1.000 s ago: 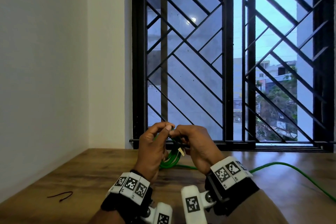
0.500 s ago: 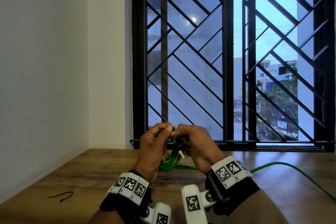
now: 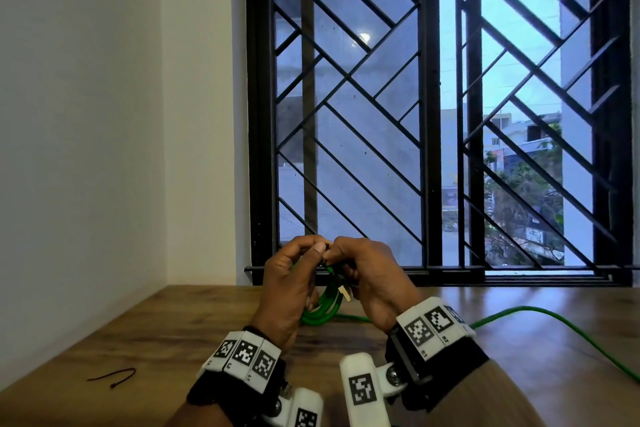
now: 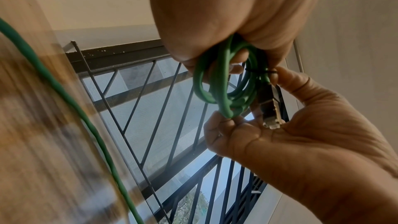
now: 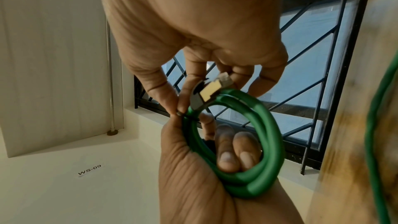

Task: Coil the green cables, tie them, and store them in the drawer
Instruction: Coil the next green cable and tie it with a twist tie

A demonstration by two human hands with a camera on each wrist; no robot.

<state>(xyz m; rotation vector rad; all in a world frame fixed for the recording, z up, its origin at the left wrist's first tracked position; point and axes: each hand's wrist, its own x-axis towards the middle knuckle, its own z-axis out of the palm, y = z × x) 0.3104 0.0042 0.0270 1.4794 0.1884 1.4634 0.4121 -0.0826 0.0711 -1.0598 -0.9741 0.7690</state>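
Where white walls meet, a wooden table fronts a barred window.

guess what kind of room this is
Probably a plain indoor workstation by a window, maybe an office or lab: a wooden table against a barred window, bare white walls, and a "WS-09" label stuck nearby.

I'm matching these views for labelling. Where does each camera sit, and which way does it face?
Head: on the head, facing forward and down at the table and window; both hands and wristbands show.
Left wrist: looks along the left hand at the green coil; the right hand shows opposite.
Right wrist: looks along the right hand at the coil; the left hand grips it.
All three share the coil, its plug and the window.
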